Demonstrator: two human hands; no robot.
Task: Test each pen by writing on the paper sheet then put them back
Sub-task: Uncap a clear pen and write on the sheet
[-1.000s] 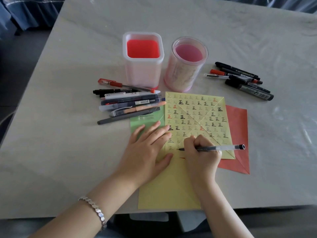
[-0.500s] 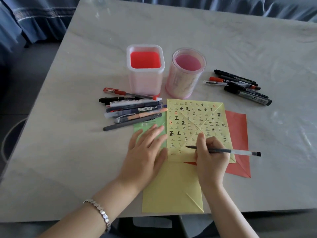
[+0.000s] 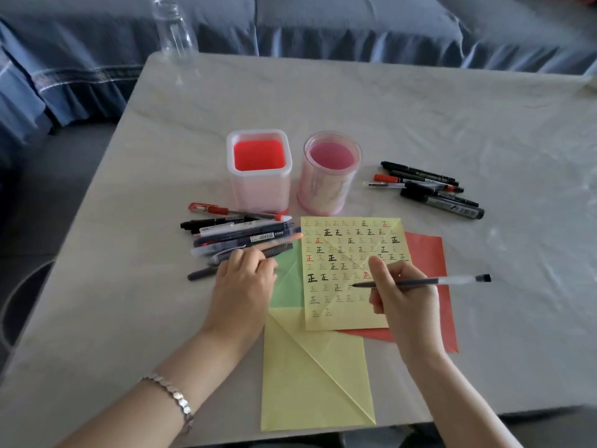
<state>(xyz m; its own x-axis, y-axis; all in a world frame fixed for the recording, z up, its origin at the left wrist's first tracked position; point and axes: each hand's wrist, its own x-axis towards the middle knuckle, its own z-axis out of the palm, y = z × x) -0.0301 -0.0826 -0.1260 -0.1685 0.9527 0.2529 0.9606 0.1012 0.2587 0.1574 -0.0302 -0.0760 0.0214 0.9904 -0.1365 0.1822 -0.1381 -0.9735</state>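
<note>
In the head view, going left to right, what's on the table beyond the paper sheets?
Clear bottle → square red holder → round pink holder → loose markers. The left pen pile overlaps the square holder's span, so it is left out.

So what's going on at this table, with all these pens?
A person is trying out pens. The right hand holds a grey pen, its tip over a yellow sheet largely covered in rows of small written marks. The left hand rests on the pile of pens beside the sheet; whether it grips one is unclear. The square holder and round holder behind stand empty.
</note>
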